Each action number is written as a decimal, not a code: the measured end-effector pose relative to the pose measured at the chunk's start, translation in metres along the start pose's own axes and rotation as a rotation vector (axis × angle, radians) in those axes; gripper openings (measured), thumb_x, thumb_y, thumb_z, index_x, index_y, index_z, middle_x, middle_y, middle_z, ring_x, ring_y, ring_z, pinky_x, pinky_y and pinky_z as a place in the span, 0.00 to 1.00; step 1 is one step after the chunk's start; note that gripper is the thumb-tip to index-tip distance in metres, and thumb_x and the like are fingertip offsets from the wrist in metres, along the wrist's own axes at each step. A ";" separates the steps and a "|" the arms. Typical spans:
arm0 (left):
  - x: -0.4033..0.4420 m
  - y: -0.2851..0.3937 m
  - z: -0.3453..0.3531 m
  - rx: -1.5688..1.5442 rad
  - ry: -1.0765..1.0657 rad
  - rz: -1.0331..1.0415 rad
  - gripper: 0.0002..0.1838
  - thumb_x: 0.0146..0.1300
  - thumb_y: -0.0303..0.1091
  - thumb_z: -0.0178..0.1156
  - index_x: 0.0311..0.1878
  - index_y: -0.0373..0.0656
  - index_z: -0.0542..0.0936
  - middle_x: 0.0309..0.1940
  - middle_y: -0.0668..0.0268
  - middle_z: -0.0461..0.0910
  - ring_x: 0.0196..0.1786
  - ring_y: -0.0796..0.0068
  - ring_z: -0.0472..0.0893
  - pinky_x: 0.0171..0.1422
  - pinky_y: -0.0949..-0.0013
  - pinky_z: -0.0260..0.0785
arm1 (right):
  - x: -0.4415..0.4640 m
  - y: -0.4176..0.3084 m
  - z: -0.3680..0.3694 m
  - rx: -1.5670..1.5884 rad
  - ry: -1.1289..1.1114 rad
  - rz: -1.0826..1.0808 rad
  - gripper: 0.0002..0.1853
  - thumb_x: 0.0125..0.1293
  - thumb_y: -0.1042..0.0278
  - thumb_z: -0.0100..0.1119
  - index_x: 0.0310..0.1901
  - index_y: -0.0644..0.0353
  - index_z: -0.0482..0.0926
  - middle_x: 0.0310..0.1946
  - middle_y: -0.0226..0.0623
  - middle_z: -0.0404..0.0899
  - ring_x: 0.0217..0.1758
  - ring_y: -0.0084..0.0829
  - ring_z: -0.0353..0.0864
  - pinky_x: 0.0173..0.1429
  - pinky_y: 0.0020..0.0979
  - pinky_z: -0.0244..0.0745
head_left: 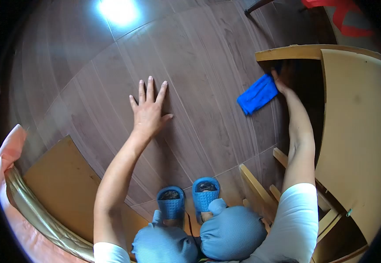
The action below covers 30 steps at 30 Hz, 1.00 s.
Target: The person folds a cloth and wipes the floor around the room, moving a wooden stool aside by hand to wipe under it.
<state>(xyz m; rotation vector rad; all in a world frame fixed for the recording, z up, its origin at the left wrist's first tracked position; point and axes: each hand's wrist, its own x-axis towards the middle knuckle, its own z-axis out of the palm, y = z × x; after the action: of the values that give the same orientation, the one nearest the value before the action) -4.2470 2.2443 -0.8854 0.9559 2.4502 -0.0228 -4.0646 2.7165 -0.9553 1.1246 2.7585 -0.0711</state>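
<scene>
My left hand (pixel 148 115) lies flat on the wood-patterned floor (pixel 199 127), its fingers spread and nothing in them. Off to the right, my right hand (pixel 282 81) reaches into the shadow below a yellowish wooden furniture piece (pixel 357 101). A folded blue cloth (pixel 257 94) lies on the floor against that hand, partly under it. The thumb side shows at the cloth's edge, while the other fingers are dim in the shadow.
My feet in blue slippers (pixel 170 200) and bent knees (pixel 232 232) are at the bottom. Wooden slats (pixel 258 188) stand beside my right knee. A brown board (pixel 63 175) and pink fabric (pixel 10 149) are at left. A dark furniture leg (pixel 256 6) stands at the top.
</scene>
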 end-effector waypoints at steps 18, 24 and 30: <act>0.002 0.047 0.014 -0.084 0.175 0.239 0.49 0.57 0.49 0.72 0.79 0.52 0.58 0.80 0.57 0.52 0.82 0.51 0.49 0.80 0.35 0.44 | -0.106 0.040 0.014 0.000 -0.062 0.847 0.50 0.65 0.18 0.33 0.81 0.41 0.43 0.80 0.55 0.42 0.82 0.59 0.42 0.79 0.62 0.41; 0.034 0.157 0.031 -0.103 0.366 0.866 0.35 0.65 0.40 0.59 0.75 0.47 0.65 0.78 0.64 0.59 0.81 0.63 0.55 0.84 0.50 0.43 | -0.156 -0.013 0.023 -0.038 -0.133 1.092 0.51 0.67 0.22 0.36 0.80 0.55 0.46 0.78 0.63 0.42 0.80 0.68 0.43 0.78 0.64 0.45; 0.041 0.219 0.049 0.031 0.155 1.026 0.32 0.69 0.43 0.55 0.75 0.47 0.65 0.78 0.65 0.61 0.80 0.64 0.57 0.84 0.55 0.43 | -0.215 -0.086 0.016 0.080 -0.314 1.135 0.56 0.67 0.20 0.34 0.79 0.62 0.39 0.78 0.69 0.37 0.80 0.71 0.38 0.81 0.61 0.37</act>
<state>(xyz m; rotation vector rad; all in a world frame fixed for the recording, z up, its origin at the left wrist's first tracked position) -4.1115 2.4257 -0.9113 2.1573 1.8042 0.3712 -3.9712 2.5047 -0.9369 2.2500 1.5417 -0.1871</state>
